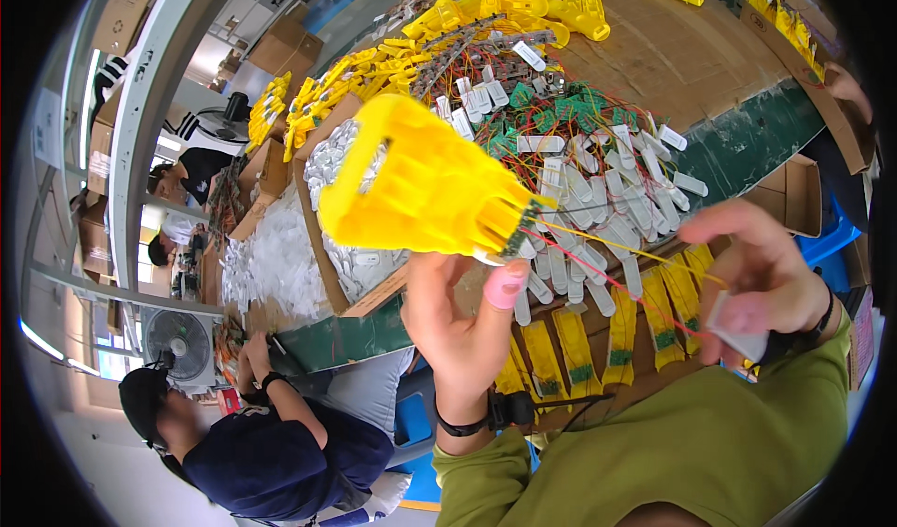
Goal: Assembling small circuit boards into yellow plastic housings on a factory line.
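Observation:
My left hand (pixel 458 326) holds up a yellow plastic housing (pixel 411 186), its wide end toward the upper left. At the narrow end sits a small green circuit board (pixel 521 230), close to my pink-covered thumb. Yellow and red wires (pixel 612 282) stretch from that board across to my right hand (pixel 761 265). My right fingers are closed around a small white plastic piece (pixel 743 326), where the wires end. Below the wires, several yellow housings with green boards (pixel 620 335) lie in a row. Behind them spreads a heap of white plastic pieces with wires (pixel 598 195).
Yellow plastic parts (pixel 509 8) pile up at the back of the green-edged table (pixel 757 139). A cardboard box (pixel 322 256) of white parts stands at the left, beside clear plastic pieces (pixel 280 256). A co-worker (pixel 271 443) in dark clothing sits at the lower left.

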### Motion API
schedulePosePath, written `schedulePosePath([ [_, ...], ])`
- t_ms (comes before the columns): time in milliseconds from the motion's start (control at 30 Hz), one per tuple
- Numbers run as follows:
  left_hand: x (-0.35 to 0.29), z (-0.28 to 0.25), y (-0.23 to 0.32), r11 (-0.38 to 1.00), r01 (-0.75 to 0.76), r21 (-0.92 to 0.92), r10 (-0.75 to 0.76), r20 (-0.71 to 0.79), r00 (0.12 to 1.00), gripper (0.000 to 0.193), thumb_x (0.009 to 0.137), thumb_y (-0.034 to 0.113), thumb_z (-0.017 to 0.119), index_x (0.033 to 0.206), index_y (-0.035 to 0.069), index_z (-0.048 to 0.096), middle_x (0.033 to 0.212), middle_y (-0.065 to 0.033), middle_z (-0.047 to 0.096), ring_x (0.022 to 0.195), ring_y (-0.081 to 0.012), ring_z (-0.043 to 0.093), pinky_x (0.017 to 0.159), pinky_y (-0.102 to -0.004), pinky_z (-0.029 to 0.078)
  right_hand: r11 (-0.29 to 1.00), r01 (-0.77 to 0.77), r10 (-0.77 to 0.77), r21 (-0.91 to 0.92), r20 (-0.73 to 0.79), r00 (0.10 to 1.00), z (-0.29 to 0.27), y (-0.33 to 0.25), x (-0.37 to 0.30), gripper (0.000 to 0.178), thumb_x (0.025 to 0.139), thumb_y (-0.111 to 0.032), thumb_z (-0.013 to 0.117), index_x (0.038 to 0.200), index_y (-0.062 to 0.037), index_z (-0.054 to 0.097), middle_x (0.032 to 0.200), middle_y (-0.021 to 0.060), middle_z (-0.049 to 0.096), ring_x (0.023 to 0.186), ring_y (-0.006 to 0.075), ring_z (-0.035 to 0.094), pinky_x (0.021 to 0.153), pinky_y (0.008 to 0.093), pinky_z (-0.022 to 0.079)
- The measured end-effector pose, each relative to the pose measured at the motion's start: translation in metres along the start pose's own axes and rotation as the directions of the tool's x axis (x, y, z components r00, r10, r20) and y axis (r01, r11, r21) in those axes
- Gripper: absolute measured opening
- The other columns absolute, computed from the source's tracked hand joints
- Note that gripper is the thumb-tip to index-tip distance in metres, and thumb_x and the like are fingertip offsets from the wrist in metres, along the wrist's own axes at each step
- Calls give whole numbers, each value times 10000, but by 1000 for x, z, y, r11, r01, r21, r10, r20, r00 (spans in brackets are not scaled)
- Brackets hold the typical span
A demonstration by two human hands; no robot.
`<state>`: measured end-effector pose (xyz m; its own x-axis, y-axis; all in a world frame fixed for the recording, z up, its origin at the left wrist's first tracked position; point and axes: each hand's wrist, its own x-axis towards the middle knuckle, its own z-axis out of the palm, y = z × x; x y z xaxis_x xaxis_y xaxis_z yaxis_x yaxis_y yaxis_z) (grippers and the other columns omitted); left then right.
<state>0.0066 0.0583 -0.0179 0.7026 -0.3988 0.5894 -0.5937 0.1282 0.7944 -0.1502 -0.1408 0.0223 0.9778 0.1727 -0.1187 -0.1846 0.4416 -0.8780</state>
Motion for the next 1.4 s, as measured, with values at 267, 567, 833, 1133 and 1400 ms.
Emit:
schedulePosePath([
  [267, -13, 21, 6, 988, -29, 150, 5, 158, 988, 351, 717, 109, 671, 988, -33, 499, 892, -131, 582, 791, -196, 590, 708, -285, 475, 906, 418, -422, 72, 60, 905, 7, -19, 12, 315, 785, -100, 522, 963, 155, 473, 838, 308, 564, 720, 360, 608, 557, 371, 533],
  [567, -19, 32, 3, 918, -163, 360, 49, 305, 951, 400, 712, 127, 669, 1032, -29, 485, 821, -161, 579, 666, -251, 588, 560, -295, 459, 915, 115, -138, -386, -32, 990, -8, -23, 30, 402, 834, -332, 486, 777, 62, 541, 486, 95, 541, 354, 99, 486, 327, 191, 358],
  [833, -26, 37, 7, 910, -118, 398, -80, 449, 890, 352, 739, 129, 643, 1024, -8, 488, 841, -138, 587, 728, -223, 596, 649, -300, 469, 523, 185, -561, -832, -172, 810, -17, -6, 42, 269, 823, -271, 536, 778, -6, 518, 546, 8, 485, 430, 74, 427, 398, 203, 304],
  [1133, -26, 27, 21, 950, 305, 72, -270, 681, 681, 328, 741, 81, 625, 1017, -30, 488, 894, -115, 603, 825, -164, 599, 735, -261, 468, 496, 541, -595, -679, 188, 782, -26, 0, 49, 445, 887, -370, 316, 895, 10, 546, 815, 126, 577, 746, 230, 570, 664, 268, 429],
  [1400, -35, 22, 18, 935, 344, 89, -301, 710, 636, 359, 781, 87, 584, 1090, -18, 435, 899, -135, 592, 856, -208, 603, 738, -277, 464, 367, 438, -518, -821, 211, 829, -40, 14, 66, 355, 903, -285, 343, 893, 27, 512, 735, 86, 547, 646, 198, 529, 597, 284, 416],
])
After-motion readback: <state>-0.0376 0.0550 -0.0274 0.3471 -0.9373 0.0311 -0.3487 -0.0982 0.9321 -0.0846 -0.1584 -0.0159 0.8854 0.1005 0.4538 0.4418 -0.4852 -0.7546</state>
